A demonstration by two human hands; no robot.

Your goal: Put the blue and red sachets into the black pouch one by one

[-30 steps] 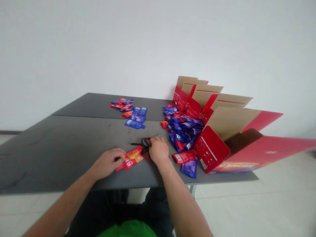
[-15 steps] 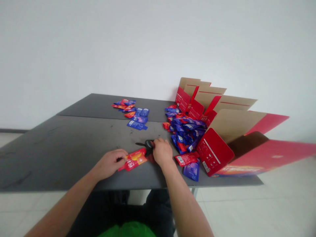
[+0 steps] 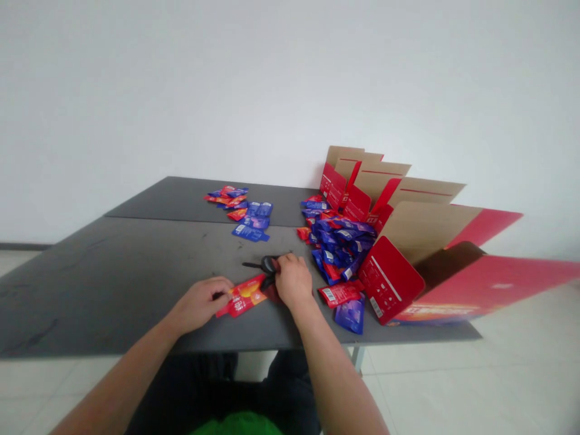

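On the tabletop (image 3: 136,272), a red pouch (image 3: 247,295) is pinched at its left end by the fingers of the left hand (image 3: 203,301); at its other end, a black tool (image 3: 268,264) is gripped by the right hand (image 3: 293,279), whose fingertips are partly hidden.

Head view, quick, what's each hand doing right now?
Left hand: closed, pinching the red-orange pouch's near end.
Right hand: closed around the black tool.

Head view: near side, looking forward and down
Flat dark-grey table (image 3: 136,272): seen from above, close
Plain white wall (image 3: 226,84): far background
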